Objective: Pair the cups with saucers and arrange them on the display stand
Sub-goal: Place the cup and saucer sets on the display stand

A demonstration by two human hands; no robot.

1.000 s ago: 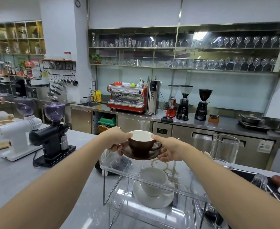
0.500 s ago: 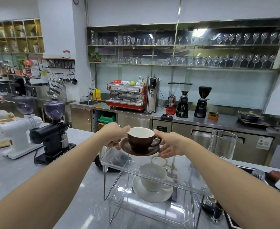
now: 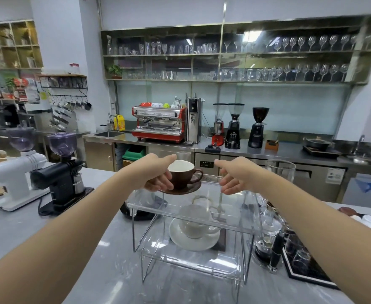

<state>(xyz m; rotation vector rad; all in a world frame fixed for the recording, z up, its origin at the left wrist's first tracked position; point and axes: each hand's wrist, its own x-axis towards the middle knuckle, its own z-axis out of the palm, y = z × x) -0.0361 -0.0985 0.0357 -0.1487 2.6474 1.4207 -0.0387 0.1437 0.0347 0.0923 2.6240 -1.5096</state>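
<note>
A brown cup sits on a brown saucer at the back left of the top tier of a clear acrylic display stand. On the lower tier, seen through the top, a white cup rests on a white saucer. My left hand is at the brown cup's left side, with its fingers spread in front of the saucer's edge and its thumb stretched above the rim. My right hand hovers open to the right of the cup, clear of the handle.
A black grinder and a white grinder stand on the grey counter to the left. A tall glass and a black tray with glassware crowd the stand's right side. A dark round object lies behind the stand's left corner.
The brown cup and saucer came down onto the top tier. My right hand let go and drew away to the right, and my left hand's grip opened.
</note>
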